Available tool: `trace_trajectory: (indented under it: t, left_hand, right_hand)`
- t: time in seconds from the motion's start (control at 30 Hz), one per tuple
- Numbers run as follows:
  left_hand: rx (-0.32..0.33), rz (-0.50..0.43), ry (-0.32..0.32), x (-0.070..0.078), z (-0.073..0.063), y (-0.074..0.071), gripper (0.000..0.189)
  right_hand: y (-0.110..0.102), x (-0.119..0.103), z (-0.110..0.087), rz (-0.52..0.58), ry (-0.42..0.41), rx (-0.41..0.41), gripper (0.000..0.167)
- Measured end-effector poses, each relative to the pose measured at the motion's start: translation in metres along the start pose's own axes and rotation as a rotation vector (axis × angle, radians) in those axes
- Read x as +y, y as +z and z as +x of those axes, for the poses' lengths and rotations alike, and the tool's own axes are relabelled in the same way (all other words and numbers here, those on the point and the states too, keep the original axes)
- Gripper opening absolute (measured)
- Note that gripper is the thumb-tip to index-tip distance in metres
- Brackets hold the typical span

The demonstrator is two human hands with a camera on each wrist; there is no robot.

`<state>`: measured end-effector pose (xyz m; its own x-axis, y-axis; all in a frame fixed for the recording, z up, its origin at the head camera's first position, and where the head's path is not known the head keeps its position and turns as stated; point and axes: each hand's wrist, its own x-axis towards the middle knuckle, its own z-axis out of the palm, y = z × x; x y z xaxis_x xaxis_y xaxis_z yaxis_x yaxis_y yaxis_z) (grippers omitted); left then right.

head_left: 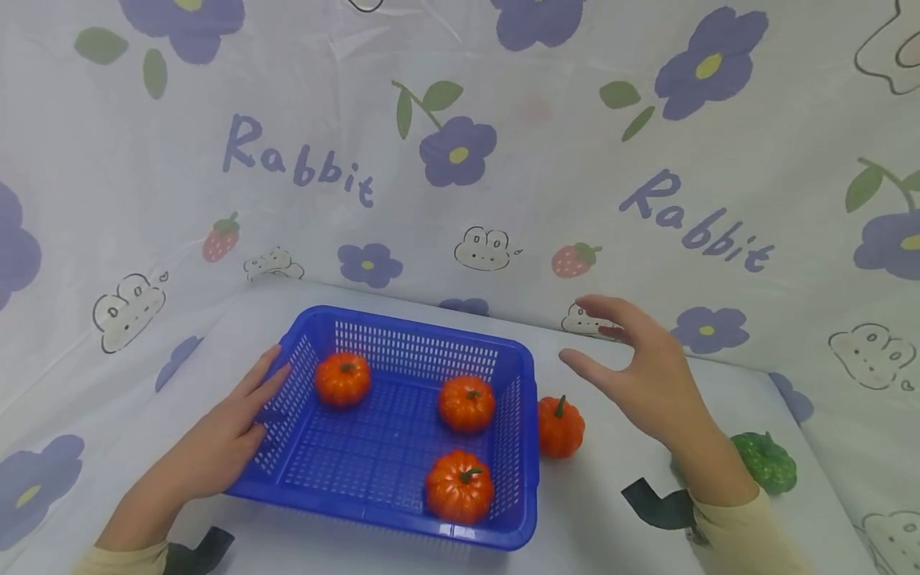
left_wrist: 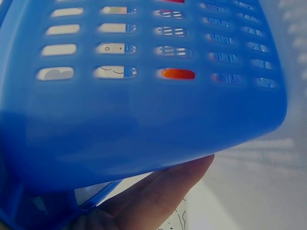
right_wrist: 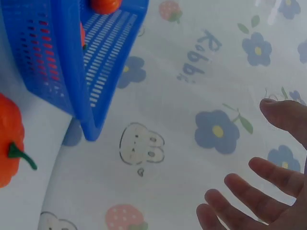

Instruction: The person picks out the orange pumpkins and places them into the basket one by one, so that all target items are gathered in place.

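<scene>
A blue plastic basket (head_left: 391, 447) with slotted walls stands on the table, holding three small orange pumpkins: one at the back left (head_left: 343, 379), one at the right (head_left: 467, 404) and one at the front right (head_left: 460, 487). My left hand (head_left: 230, 439) grips the basket's left rim; in the left wrist view a finger (left_wrist: 168, 191) shows against the basket's edge. Outside the right wall sits another orange pumpkin (head_left: 561, 429), also seen at the edge of the right wrist view. Above and right of it my right hand (head_left: 640, 375) hovers with fingers and thumb spread, holding nothing.
A green pumpkin (head_left: 767, 463) lies to the right, partly behind my right forearm. The white tabletop (head_left: 596, 511) meets a hanging cloth (head_left: 546, 176) printed with flowers, rabbits and strawberries. Dark straps (head_left: 657, 505) sit at both wrists.
</scene>
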<state>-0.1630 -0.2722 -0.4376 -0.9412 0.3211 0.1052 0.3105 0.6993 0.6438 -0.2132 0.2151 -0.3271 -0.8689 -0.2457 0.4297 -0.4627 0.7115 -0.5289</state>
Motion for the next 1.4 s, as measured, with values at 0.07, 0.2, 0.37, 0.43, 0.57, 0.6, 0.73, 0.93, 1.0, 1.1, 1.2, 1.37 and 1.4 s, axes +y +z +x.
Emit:
trace_trajectory:
  t: [0.07, 0.2, 0.37, 0.43, 0.57, 0.6, 0.73, 0.93, 1.0, 1.1, 1.2, 1.37, 1.4]
  left_hand:
    - [0.000, 0.003, 0.002, -0.001, 0.000, 0.000, 0.074]
    - [0.005, 0.002, 0.006, -0.002, -0.001, 0.000, 0.074]
    - [0.006, -0.007, 0.003, -0.004, -0.001, 0.001, 0.074]
    - [0.004, -0.005, 0.001, -0.004, -0.001, 0.001, 0.074]
    - [0.002, 0.004, -0.006, -0.003, 0.000, 0.000, 0.075]
    - [0.002, 0.006, -0.006, -0.002, 0.001, 0.000, 0.075]
    - [0.005, 0.010, -0.004, -0.001, 0.002, -0.001, 0.075]
    - [0.001, 0.007, -0.007, 0.000, 0.001, -0.002, 0.074]
    - [-0.001, 0.005, -0.008, 0.001, 0.000, -0.001, 0.074]
    - [0.001, 0.002, -0.002, 0.001, -0.001, -0.001, 0.074]
    - [0.004, -0.006, 0.004, 0.001, -0.001, -0.001, 0.074]
    - [0.003, -0.013, 0.011, 0.000, -0.001, 0.000, 0.074]
    - [0.002, -0.013, 0.010, 0.000, -0.001, 0.000, 0.074]
  right_hand:
    - [-0.004, 0.004, -0.003, 0.000, 0.003, 0.008, 0.062]
    - [-0.009, 0.012, -0.006, -0.002, 0.016, 0.002, 0.062]
    - [-0.010, 0.019, -0.013, -0.013, 0.050, -0.004, 0.063]
    - [-0.010, 0.022, -0.017, -0.016, 0.063, -0.003, 0.064]
    - [-0.014, 0.032, -0.024, -0.027, 0.071, 0.005, 0.067]
    - [-0.015, 0.035, -0.026, -0.027, 0.070, 0.008, 0.068]
    - [-0.020, 0.042, -0.031, -0.024, 0.076, 0.009, 0.071]
    - [-0.018, 0.048, -0.040, -0.020, 0.105, -0.003, 0.072]
    - [-0.016, 0.051, -0.044, -0.008, 0.109, -0.004, 0.072]
    - [-0.012, 0.055, -0.050, 0.009, 0.119, -0.010, 0.071]
    - [-0.006, 0.059, -0.054, 0.007, 0.144, -0.023, 0.072]
    - [0.005, 0.070, -0.062, 0.019, 0.164, -0.038, 0.072]
    - [0.008, 0.072, -0.063, 0.030, 0.161, -0.038, 0.072]
